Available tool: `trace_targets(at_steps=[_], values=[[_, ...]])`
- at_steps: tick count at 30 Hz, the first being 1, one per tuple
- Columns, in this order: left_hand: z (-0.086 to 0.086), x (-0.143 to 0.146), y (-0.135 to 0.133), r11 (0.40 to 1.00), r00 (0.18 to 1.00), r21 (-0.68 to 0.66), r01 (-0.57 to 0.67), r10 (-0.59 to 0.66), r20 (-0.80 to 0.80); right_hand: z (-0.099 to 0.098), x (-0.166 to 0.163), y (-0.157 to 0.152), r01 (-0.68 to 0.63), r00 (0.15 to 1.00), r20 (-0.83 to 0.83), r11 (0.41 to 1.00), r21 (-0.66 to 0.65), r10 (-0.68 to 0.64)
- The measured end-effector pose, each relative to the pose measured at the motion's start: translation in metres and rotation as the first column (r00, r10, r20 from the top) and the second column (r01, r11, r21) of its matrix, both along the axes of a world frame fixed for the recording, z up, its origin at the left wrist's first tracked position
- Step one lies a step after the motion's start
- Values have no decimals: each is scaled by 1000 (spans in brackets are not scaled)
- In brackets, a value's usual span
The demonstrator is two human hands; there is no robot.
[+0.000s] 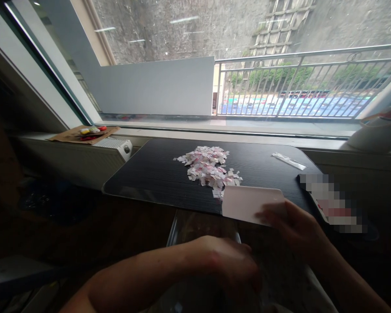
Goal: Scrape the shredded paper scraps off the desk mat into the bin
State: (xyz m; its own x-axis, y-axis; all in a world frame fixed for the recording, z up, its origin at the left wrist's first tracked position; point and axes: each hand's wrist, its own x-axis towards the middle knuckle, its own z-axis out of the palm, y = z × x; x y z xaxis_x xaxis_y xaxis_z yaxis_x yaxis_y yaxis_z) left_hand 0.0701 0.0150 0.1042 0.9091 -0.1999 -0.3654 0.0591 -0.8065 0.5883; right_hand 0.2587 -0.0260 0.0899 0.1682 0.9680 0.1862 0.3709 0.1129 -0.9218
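Our left hand, curled on our side of the black wood-grain table, apart from our right hand; palm hidden, so we cannot tell whether it grips anything. Heap of paper scraps, on the table, ahead and leftward of the nearer right hand, long axis slanting from far left to near right, toward the pale, round-cornered card clamped there. Scraps: small, flat, loose, white with pinkish marks.
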Motion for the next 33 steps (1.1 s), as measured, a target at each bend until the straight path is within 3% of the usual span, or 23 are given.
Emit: trace_targets(at_steps=[5, 11, 15, 21, 26, 33], values=[[-1, 1, 0, 999, 1000, 27, 18, -18, -9, 5, -9, 10, 14, 1000, -22, 999, 40, -13], [1, 2, 0, 1000, 1000, 21, 21, -21, -8, 6, -6, 9, -27, 1000, 15, 1000, -3, 27], [5, 1, -1, 999, 1000, 52, -9, 10, -24, 10, -11, 13, -23, 999, 44, 998, 56, 21], [-2, 1, 2, 1000, 1000, -6, 14, -14, 18, 10, -8, 14, -53, 994, 99, 997, 59, 47], [2, 1, 9, 999, 1000, -42, 15, -14, 24, 0, 8, 10, 8, 1000, 3, 1000, 30, -8], [8, -4, 12, 999, 998, -43, -24, 26, 54, 0, 6, 8, -9, 998, -66, 1000, -27, 7]])
